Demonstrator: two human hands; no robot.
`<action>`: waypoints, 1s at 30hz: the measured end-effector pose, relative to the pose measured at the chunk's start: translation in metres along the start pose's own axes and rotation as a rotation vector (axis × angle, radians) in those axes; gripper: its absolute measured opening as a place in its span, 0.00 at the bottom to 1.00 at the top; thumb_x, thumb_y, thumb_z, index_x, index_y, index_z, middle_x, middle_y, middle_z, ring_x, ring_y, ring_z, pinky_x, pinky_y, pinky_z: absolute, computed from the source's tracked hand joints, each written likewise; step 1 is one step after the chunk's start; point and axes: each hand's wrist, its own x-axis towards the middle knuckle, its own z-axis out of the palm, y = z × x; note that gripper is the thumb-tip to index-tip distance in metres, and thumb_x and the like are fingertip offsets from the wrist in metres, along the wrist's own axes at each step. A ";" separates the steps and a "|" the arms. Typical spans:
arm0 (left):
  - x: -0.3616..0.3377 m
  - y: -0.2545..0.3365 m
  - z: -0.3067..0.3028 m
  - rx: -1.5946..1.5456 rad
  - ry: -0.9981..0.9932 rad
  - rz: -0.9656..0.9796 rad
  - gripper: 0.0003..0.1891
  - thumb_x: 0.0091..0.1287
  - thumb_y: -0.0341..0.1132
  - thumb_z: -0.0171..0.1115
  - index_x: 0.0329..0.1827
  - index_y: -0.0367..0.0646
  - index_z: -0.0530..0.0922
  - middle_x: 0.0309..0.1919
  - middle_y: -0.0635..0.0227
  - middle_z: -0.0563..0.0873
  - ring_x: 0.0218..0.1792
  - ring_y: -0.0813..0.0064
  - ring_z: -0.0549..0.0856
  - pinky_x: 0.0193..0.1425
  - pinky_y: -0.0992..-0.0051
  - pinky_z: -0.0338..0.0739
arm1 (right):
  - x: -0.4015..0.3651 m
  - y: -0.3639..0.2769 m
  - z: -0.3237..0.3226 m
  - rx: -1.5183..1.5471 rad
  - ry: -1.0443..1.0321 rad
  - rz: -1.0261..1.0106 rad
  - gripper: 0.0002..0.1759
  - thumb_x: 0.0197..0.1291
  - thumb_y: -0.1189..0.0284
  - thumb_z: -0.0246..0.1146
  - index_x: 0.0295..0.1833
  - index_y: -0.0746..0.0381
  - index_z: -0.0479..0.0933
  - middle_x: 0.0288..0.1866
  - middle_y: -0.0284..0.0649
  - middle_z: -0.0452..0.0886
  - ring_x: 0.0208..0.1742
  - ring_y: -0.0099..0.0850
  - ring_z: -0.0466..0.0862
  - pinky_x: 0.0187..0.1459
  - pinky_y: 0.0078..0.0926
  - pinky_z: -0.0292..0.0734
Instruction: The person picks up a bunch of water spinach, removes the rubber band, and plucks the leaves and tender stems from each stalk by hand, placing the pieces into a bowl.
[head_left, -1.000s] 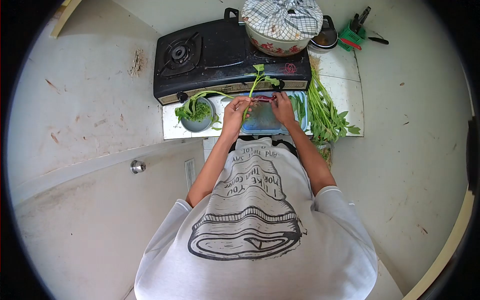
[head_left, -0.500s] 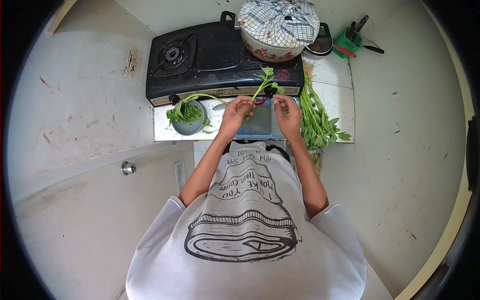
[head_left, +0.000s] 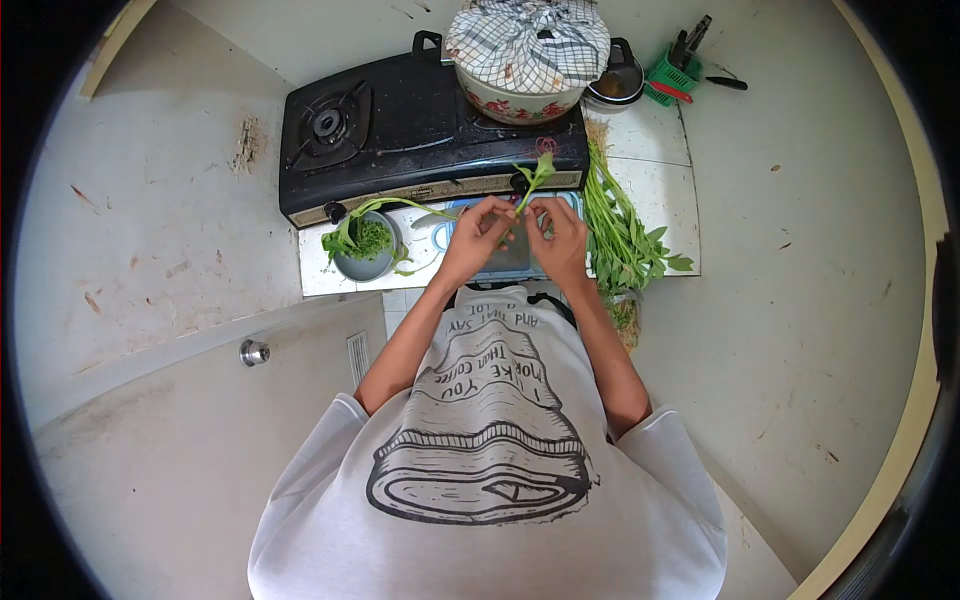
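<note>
A green leafy stem (head_left: 541,172) rises between my hands in front of the stove. My left hand (head_left: 477,238) pinches it low down, and a longer stalk (head_left: 415,207) runs from this hand leftward to a bowl. The fingertips of my right hand (head_left: 558,236) close on the same leafy stem, right beside the left fingers. Under both hands lies a blue-edged board or tray (head_left: 512,257), partly covered by them. The grey bowl (head_left: 363,269) at the left holds chopped greens (head_left: 370,238), with leaves over its rim.
The black two-burner stove (head_left: 400,130) carries a cloth-covered pot (head_left: 515,103). A smaller pot (head_left: 617,85) and a green basket (head_left: 672,74) with utensils stand at the back right. A bunch of leafy stalks (head_left: 625,225) lies right of my hands.
My right hand has moved left to meet my left hand and has taken hold of the leafy stem. The whole view has shifted slightly.
</note>
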 end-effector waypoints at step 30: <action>-0.003 -0.022 -0.002 0.108 -0.144 -0.005 0.08 0.76 0.32 0.65 0.54 0.42 0.81 0.32 0.78 0.80 0.31 0.87 0.74 0.35 0.82 0.67 | -0.033 0.017 0.007 0.287 -0.027 0.306 0.11 0.61 0.69 0.71 0.35 0.67 0.82 0.25 0.39 0.75 0.26 0.28 0.74 0.31 0.29 0.68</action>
